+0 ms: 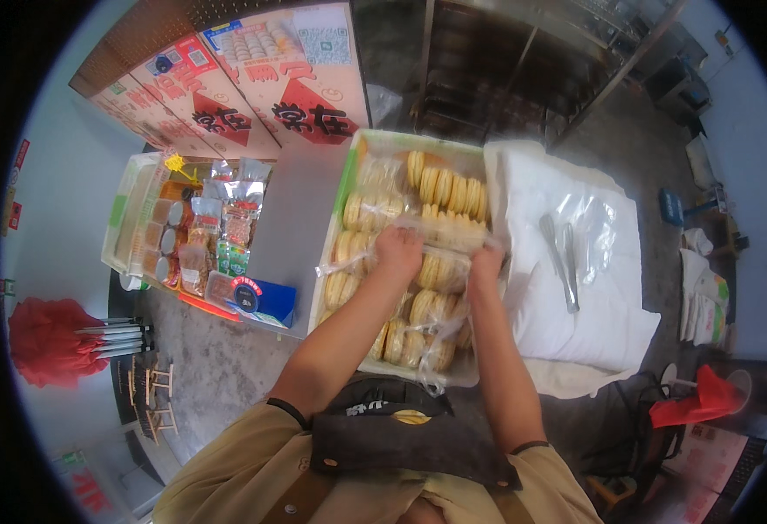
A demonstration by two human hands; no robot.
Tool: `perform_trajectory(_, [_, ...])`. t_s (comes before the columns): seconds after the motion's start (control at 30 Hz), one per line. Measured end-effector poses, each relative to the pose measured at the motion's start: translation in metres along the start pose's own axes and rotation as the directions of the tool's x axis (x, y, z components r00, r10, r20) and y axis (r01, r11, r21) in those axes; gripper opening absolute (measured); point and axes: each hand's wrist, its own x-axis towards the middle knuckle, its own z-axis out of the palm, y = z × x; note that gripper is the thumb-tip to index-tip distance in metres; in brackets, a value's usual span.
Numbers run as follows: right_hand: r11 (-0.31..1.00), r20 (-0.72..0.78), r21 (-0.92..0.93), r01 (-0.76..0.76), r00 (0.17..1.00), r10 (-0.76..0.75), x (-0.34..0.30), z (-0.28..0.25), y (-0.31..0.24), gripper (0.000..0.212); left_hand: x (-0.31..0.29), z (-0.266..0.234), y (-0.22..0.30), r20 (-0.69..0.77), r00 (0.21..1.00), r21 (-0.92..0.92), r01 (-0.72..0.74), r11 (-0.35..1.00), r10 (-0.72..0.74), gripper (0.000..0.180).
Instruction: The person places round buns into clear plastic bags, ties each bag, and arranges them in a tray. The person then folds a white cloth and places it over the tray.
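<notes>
In front of me is a pale box with a green edge (347,170), filled with round flat breads. Several loose breads (457,190) stand on edge in rows at its far right; others are packed in clear plastic bags (370,210). My left hand (398,249) is closed on the edge of a clear plastic bag (444,247) near the box's middle. At the right wall of the box, my right hand (487,265) grips the same bag's other side. The bag is stretched between both hands, with breads showing in and below it. My fingertips are partly hidden.
Metal tongs (565,266) lie on clear plastic over a white cloth (584,345) right of the box. To the left, a tray holds jars (169,240) and packets (239,205), beside a blue box (274,301). Printed panels (287,105) stand behind.
</notes>
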Motion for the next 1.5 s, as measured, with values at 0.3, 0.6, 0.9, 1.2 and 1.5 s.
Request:
perform_trajectory(0.3, [0.923,-0.046,-0.28,-0.265,0.964,0.263,0.047,0.025,0.006,0.065,0.057,0.011,-0.025,0.071,0.956,0.536,0.203,0.819,-0.284,0.047])
perform_trajectory(0.6, [0.887,0.244,0.089,-0.454,0.873,0.422,0.061,0.021,-0.001,0.063,0.046,0.032,-0.025,0.127,0.949,0.785,0.081,0.615,-0.288,0.053])
perform_trajectory(0.9, [0.951,0.221,0.019,-0.31,0.929,0.298,-0.001,0.024,-0.078,0.054,-0.008,0.025,-0.018,0.363,0.92,0.814,-0.391,0.429,0.151,0.062])
perform_trajectory(1.2, [0.883,0.107,0.428,0.194,0.959,-0.263,-0.109,0.023,-0.042,0.039,-0.106,-0.033,0.065,0.66,0.679,0.456,-0.701,0.548,0.32,0.046])
perform_trajectory(1.5, [0.998,0.322,-0.005,0.057,0.945,-0.052,-0.143,0.025,0.008,0.018,-0.139,-0.125,0.086,0.5,0.699,0.796,-0.603,0.047,0.512,0.013])
